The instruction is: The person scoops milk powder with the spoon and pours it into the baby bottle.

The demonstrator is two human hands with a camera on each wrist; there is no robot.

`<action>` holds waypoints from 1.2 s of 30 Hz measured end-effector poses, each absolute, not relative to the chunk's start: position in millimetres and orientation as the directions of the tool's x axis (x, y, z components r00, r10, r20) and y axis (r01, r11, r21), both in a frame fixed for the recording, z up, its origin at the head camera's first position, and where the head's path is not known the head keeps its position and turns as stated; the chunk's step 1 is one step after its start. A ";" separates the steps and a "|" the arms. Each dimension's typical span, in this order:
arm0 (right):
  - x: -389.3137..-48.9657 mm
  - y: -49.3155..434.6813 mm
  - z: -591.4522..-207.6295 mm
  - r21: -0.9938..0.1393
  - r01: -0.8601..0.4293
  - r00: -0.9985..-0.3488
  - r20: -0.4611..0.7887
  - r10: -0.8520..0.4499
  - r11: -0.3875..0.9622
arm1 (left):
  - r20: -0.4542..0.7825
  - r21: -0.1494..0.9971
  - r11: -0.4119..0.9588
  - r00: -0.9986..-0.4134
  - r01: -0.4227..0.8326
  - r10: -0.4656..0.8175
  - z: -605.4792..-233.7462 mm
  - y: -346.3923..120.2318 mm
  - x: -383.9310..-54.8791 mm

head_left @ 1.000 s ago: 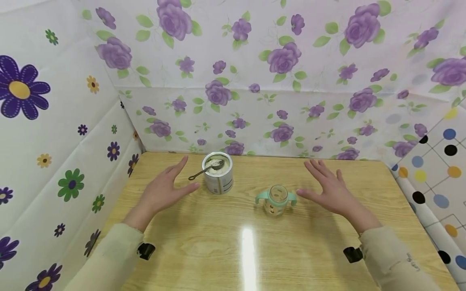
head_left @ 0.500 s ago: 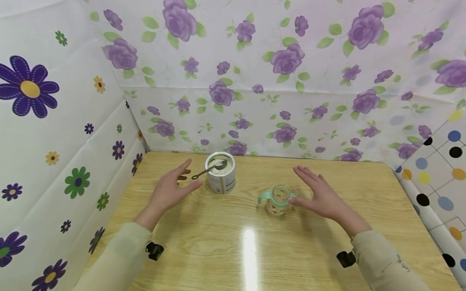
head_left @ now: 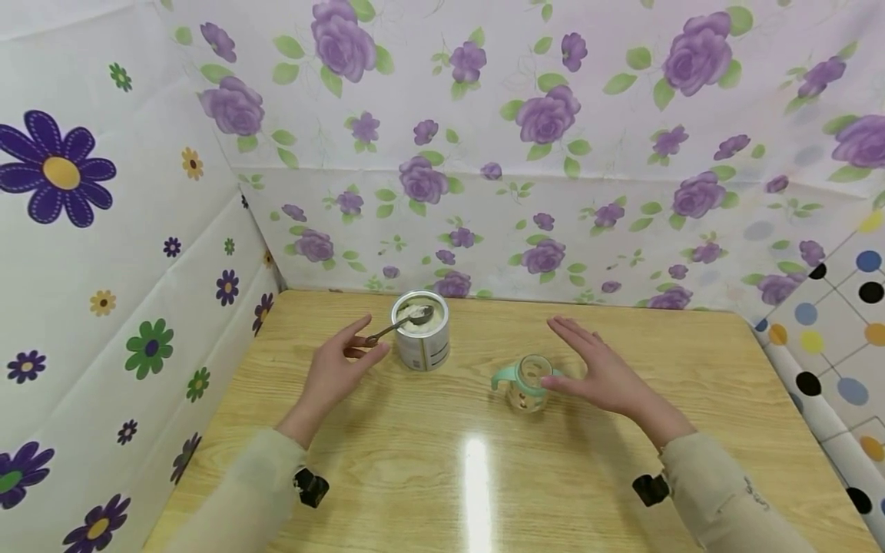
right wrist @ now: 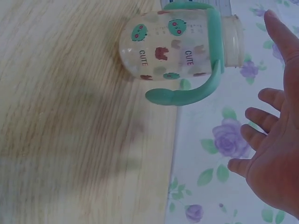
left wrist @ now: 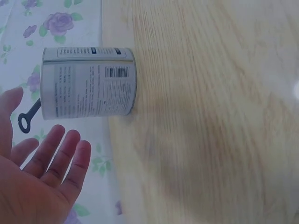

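Observation:
An open tin of white powder (head_left: 427,352) stands on the table, with a dark metal spoon (head_left: 392,328) lying across its rim. The spoon's bowl is over the powder and its ringed handle (left wrist: 31,116) sticks out to the left. My left hand (head_left: 336,367) is at that handle, thumb and fingers spread on either side of it. To the right stands a lidless clear baby bottle (right wrist: 163,46) with a mint-green two-handled collar (right wrist: 215,42). My right hand (head_left: 608,378) hovers beside it with straight fingers, the thumb overlapping the right-hand handle in the head view.
The wooden table (head_left: 387,453) backs onto a hanging cloth with purple roses (head_left: 553,184). A flower-print cloth (head_left: 166,276) closes the left side, a dotted one (head_left: 830,361) the right. A dark wrist camera (head_left: 311,488) sits under the left sleeve, another (head_left: 650,489) under the right.
My left hand has moved right, up to the spoon handle. My right hand has come left toward the bottle. Tin, spoon and bottle stay put; the head view has shifted slightly.

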State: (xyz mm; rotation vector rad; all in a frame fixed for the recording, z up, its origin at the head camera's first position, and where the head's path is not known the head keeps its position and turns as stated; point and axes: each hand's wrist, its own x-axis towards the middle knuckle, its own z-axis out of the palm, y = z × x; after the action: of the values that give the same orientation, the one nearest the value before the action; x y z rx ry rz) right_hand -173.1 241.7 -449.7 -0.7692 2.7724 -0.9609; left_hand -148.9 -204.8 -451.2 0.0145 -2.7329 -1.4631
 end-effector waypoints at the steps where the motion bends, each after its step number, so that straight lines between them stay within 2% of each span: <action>1: -174.1 240.3 -448.3 -0.606 -0.432 -0.863 0.062 -0.501 0.668 | 0.030 0.843 0.539 -0.999 0.004 -0.039 -452.5 -204.0 -148.8; 9: -192.4 210.6 -426.4 -0.639 -0.432 -0.839 0.025 -0.544 0.636 | 0.023 0.902 0.431 -0.997 -0.013 -0.078 -455.5 -196.7 -148.3; 20: -215.0 130.8 -390.7 -0.713 -0.372 -0.828 -0.035 -0.560 0.594 | -0.002 0.943 0.330 -0.994 -0.040 -0.114 -458.6 -191.3 -148.2; 26: -219.3 97.2 -397.0 -0.793 -0.274 -0.854 -0.059 -0.517 0.544 | -0.027 0.966 0.253 -0.991 -0.060 -0.133 -459.3 -186.7 -147.4; 36: -216.7 61.4 -432.7 -0.887 -0.145 -0.917 -0.045 -0.396 0.437 | -0.050 0.975 0.205 -0.986 -0.083 -0.160 -460.5 -183.5 -147.9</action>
State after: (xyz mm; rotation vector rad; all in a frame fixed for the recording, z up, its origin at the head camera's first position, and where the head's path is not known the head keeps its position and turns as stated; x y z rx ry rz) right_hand -216.7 61.4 -432.7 -0.4703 2.4450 -1.4730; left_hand -147.9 -183.5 -460.5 0.2416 -2.3897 -1.9281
